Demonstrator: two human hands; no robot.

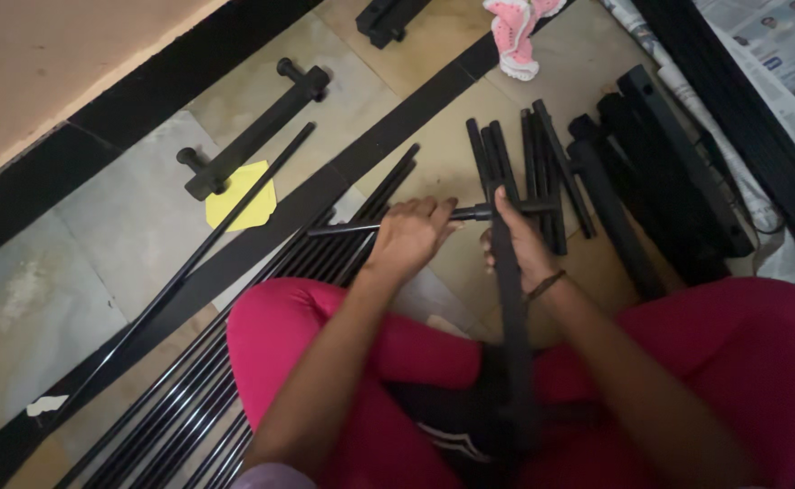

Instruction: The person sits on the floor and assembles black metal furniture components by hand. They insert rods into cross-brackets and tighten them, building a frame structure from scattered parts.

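A: Rod status?
B: my left hand is clamped round it, held level over my lap; right hand grips the flat black bar, rod end meeting it

A: Spares?
B: bundle of rods on floor, left of my knee

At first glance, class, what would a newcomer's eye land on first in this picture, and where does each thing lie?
First, the bright pink trousers filling the bottom of the view, and above them the left hand and right hand meeting on a thin black rod and a flat black bar. Next, the yellow paper on the tiled floor, upper left, among scattered black metal parts.
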